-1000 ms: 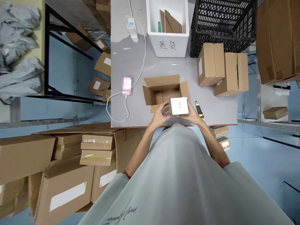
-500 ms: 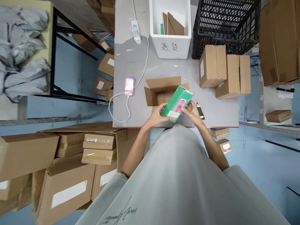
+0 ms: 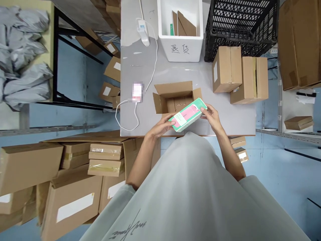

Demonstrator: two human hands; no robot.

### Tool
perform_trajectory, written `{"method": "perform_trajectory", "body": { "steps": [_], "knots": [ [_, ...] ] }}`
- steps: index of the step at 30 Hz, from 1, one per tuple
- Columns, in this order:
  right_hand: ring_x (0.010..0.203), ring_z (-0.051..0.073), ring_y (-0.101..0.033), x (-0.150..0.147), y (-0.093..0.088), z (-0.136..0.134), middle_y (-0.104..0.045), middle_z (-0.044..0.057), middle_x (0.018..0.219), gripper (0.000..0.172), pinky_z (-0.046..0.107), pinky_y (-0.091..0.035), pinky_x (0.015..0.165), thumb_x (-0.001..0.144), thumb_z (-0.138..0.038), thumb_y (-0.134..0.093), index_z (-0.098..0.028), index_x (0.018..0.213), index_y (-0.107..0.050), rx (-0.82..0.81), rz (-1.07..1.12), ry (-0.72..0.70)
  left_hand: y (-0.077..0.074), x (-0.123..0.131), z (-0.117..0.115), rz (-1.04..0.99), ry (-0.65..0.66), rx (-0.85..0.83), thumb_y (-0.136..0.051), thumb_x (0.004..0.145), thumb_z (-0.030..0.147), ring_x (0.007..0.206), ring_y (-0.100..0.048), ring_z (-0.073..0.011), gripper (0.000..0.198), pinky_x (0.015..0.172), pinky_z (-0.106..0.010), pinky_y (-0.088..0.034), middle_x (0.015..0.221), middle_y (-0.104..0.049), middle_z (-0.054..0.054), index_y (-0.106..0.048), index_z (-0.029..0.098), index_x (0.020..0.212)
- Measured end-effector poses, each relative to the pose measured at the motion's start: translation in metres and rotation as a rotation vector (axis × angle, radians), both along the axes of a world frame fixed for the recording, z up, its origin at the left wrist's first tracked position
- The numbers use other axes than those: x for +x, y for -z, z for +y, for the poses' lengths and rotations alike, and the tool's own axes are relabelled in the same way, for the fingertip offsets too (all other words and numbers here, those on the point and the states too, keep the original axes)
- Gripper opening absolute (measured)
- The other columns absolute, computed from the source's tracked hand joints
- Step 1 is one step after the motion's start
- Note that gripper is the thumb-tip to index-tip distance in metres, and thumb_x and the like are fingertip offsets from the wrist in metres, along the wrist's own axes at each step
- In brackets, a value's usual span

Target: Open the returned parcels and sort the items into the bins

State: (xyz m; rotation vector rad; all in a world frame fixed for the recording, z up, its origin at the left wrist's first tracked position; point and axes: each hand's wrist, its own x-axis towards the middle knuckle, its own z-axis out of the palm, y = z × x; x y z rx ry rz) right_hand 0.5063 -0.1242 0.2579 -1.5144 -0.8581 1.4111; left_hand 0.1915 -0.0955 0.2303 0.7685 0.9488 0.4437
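Observation:
Both my hands hold a green and pink product box [image 3: 187,114] over the near edge of the grey table [image 3: 145,117]. My left hand [image 3: 162,124] grips its near left end, fingers curled round it. My right hand [image 3: 211,115] holds the far right end, fingers pressed on it. The box lies tilted, long side running left to right. Just behind it stands an open brown carton [image 3: 173,96] with its flaps spread.
Two closed cartons [image 3: 239,73] stand at the right of the table. A white foam bin [image 3: 180,30] and a black crate [image 3: 238,26] are at the back. A phone [image 3: 137,92] on a white cable lies left. Stacked cartons [image 3: 75,174] fill the floor at left.
I have turned the product box from showing its white end to lying flat and lengthwise. My hands have slid out to its two ends, and the right hand now covers the cutter.

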Motion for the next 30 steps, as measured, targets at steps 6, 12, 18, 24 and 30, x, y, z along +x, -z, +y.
{"method": "perform_trajectory", "body": {
  "steps": [6, 12, 18, 24, 30],
  "knots": [
    [0.134, 0.031, -0.073, 0.008, 0.008, 0.01, -0.075, 0.005, 0.152, 0.074, 0.049, -0.068, 0.112, 0.081, -0.078, -0.092, -0.035, 0.138, -0.073, 0.007, 0.1, -0.046, 0.008, 0.012, -0.005, -0.059, -0.151, -0.126, -0.078, 0.093, 0.063, 0.127, -0.081, -0.0377, 0.064, 0.096, -0.047, -0.073, 0.137, -0.084, -0.015, -0.079, 0.022, 0.142],
    [0.131, 0.032, -0.076, 0.001, 0.014, 0.02, -0.083, 0.005, 0.133, 0.079, 0.053, -0.068, 0.112, 0.075, -0.075, -0.096, -0.036, 0.137, -0.065, -0.063, 0.2, 0.03, 0.004, 0.033, -0.02, -0.132, -0.027, -0.216, -0.076, 0.093, 0.073, 0.126, -0.082, -0.0397, 0.069, 0.104, -0.054, -0.07, 0.139, -0.084, -0.018, -0.08, 0.022, 0.14],
    [0.107, 0.028, -0.08, 0.003, 0.027, 0.025, -0.083, 0.004, 0.11, 0.078, 0.047, -0.071, 0.095, 0.072, -0.08, -0.096, -0.031, 0.125, -0.065, -0.149, 0.064, 0.11, -0.023, 0.045, -0.013, 0.064, -0.038, 0.01, -0.092, 0.091, 0.061, 0.149, -0.069, -0.0403, 0.074, 0.116, -0.057, -0.065, 0.172, -0.065, -0.011, -0.072, 0.032, 0.157],
    [0.115, 0.026, -0.079, 0.013, 0.028, 0.028, -0.081, 0.005, 0.127, 0.079, 0.044, -0.069, 0.099, 0.084, -0.088, -0.081, -0.037, 0.143, -0.065, -0.047, 0.095, 0.032, -0.017, 0.057, -0.009, -0.102, -0.134, -0.21, -0.078, 0.095, 0.074, 0.141, -0.076, -0.0427, 0.074, 0.117, -0.062, -0.065, 0.151, -0.078, -0.018, -0.072, 0.024, 0.149],
    [0.106, 0.027, -0.083, 0.02, 0.028, 0.03, -0.082, 0.002, 0.128, 0.089, 0.052, -0.069, 0.103, 0.079, -0.08, -0.088, -0.042, 0.154, -0.059, -0.092, 0.26, -0.051, -0.015, 0.073, -0.017, -0.188, -0.144, -0.276, -0.065, 0.101, 0.077, 0.142, -0.076, -0.0392, 0.071, 0.123, -0.06, -0.061, 0.144, -0.082, -0.017, -0.072, 0.023, 0.147]
  ]
}}
